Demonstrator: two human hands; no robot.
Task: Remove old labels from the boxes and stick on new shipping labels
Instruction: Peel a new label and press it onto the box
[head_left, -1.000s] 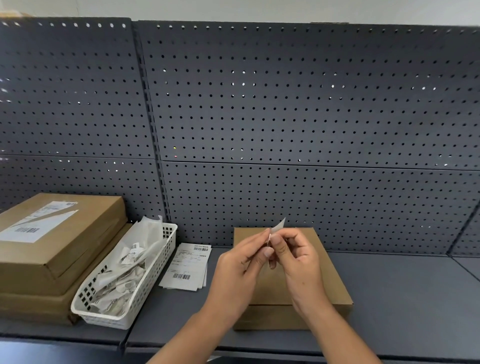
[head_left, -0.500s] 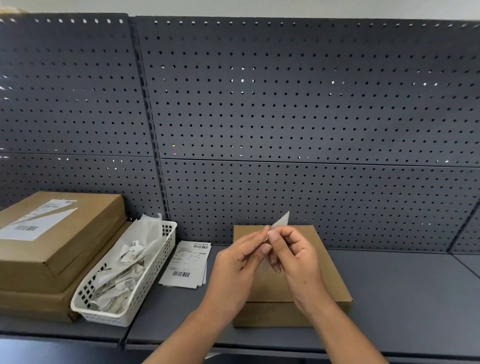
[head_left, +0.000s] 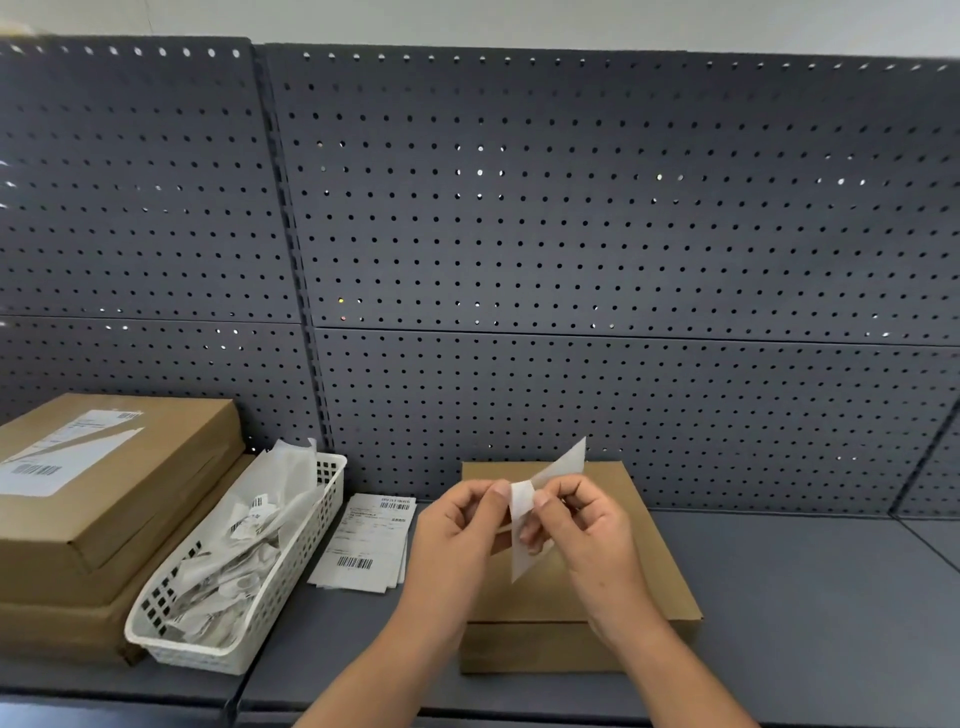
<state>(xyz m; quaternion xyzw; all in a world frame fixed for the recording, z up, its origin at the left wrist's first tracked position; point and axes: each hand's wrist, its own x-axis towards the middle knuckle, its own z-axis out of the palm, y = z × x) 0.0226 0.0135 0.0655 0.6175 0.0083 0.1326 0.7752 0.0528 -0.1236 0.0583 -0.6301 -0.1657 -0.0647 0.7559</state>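
Pinching label between both hands' fingers.

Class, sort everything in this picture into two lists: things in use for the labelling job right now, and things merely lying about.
In use: left hand, right hand, both pinching the label; plain box beneath; label stack.
Lying about: labelled boxes, basket of paper scraps, pegboard.

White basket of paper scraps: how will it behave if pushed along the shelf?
Probably light: the white basket is perforated plastic holding crumpled paper scraps, so it should slide easily on the smooth shelf. Scraps pile above the rim at the far end, so a quick shove may spill some. Its long, low shape looks unlikely to tip.
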